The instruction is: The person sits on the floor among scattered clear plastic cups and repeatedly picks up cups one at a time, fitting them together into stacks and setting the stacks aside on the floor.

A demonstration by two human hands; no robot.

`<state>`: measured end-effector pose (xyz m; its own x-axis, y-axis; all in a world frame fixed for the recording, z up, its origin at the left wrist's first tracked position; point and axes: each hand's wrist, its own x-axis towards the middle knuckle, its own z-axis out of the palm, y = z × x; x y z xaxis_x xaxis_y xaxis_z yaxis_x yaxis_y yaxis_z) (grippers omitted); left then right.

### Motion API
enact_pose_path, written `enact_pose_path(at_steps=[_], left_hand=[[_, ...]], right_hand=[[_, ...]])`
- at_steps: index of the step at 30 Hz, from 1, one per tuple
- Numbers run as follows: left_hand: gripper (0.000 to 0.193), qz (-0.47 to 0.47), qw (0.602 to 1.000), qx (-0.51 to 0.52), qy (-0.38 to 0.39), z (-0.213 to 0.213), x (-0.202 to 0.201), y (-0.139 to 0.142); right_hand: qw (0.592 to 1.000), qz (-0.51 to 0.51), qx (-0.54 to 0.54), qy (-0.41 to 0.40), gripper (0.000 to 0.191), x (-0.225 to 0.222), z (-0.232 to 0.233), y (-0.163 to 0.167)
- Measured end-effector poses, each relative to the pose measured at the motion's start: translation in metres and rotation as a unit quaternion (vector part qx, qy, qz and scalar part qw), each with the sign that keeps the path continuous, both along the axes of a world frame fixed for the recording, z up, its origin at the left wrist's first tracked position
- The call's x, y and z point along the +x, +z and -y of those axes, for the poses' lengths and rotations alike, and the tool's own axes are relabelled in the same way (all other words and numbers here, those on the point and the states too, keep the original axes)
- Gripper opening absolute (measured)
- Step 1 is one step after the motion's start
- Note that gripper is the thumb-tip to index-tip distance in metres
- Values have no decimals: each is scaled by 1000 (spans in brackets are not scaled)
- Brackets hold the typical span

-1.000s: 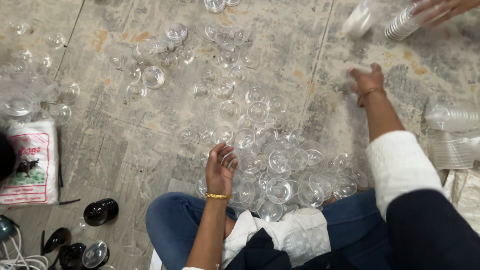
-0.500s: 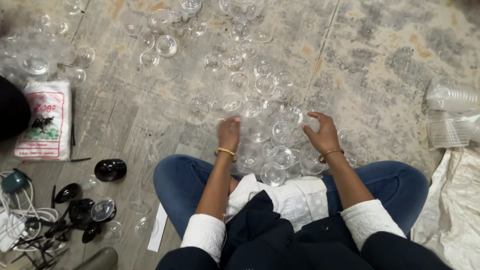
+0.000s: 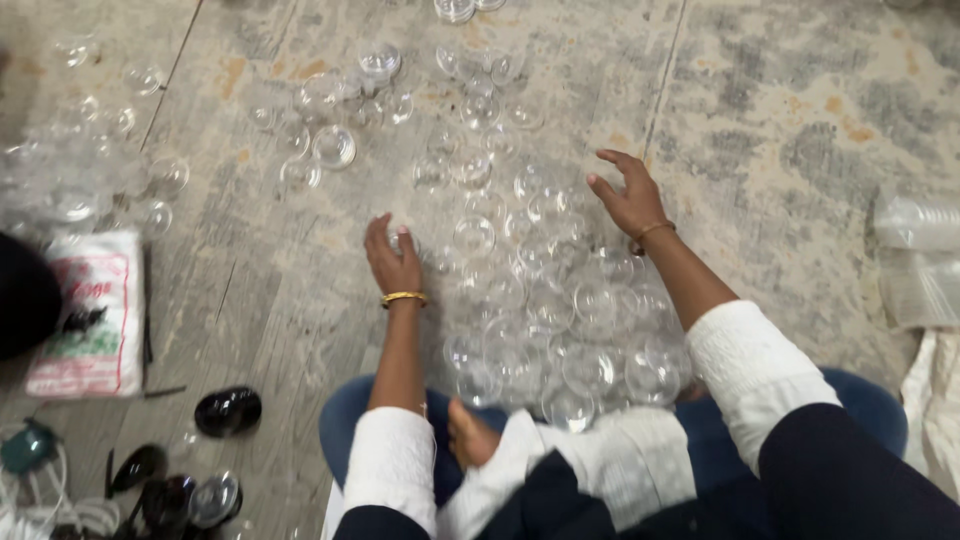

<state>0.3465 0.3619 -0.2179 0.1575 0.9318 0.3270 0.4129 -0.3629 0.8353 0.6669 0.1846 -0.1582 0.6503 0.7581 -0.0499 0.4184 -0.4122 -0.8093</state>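
Note:
A heap of several clear plastic half-spheres (image 3: 540, 300) lies on the floor in front of my crossed legs. My left hand (image 3: 393, 262) rests palm down at the heap's left edge, fingers spread over one clear shell, a gold bangle on the wrist. My right hand (image 3: 628, 196) hovers over the heap's upper right edge with fingers apart and nothing in it. More clear shells (image 3: 335, 110) are scattered farther away at the upper left.
A white printed bag (image 3: 92, 310) lies at the left. Black rounded pieces (image 3: 227, 410) and cables sit at the lower left. Stacked clear plastic packs (image 3: 920, 260) are at the right edge, with white cloth below them.
Both hands have moved away from me across the heap. The left hand went to its left edge, the right hand to its upper right and opened wider. The view shifted slightly.

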Motion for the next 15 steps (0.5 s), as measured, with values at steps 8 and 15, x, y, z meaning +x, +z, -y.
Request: enact_pose_path(at_steps=[8,15], left_hand=[[44,-89,988,97,-77,-88,10,5],[54,-233,961,110,-97,-151,36,-1]], right_hand=[[986,132,63,85,59,53,-115,-11],[954,199,31,224,70,41,-194,-16]])
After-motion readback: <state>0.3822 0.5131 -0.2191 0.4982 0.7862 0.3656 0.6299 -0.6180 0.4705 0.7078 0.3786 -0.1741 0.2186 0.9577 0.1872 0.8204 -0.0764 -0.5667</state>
